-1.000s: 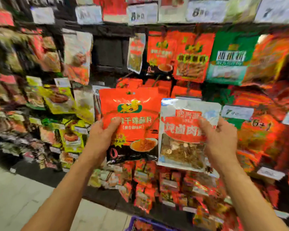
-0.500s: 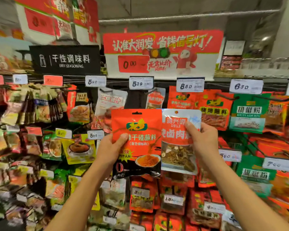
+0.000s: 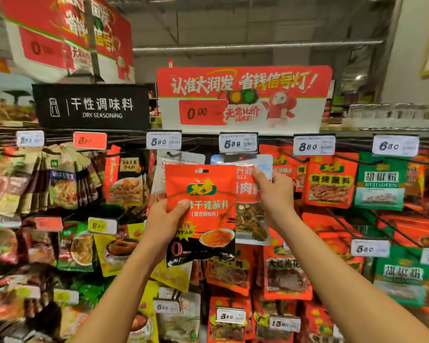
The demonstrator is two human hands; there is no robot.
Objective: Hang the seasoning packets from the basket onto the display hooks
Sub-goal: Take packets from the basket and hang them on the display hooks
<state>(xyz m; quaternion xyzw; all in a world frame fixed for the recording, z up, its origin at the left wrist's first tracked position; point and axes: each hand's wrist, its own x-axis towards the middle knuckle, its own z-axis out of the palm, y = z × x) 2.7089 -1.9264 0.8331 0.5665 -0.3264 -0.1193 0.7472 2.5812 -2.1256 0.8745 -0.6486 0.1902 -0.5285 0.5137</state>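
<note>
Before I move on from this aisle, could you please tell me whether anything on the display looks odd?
Yes: the big red sign above the top rail shows a price of 0.00, like an unfilled placeholder. The hanging packets below look orderly, with no spills or tears visible.

a shop aisle: hanging seasoning packets [image 3: 328, 180], price tags [image 3: 313, 145] and a "dry seasoning" sign [image 3: 92, 107].
</note>
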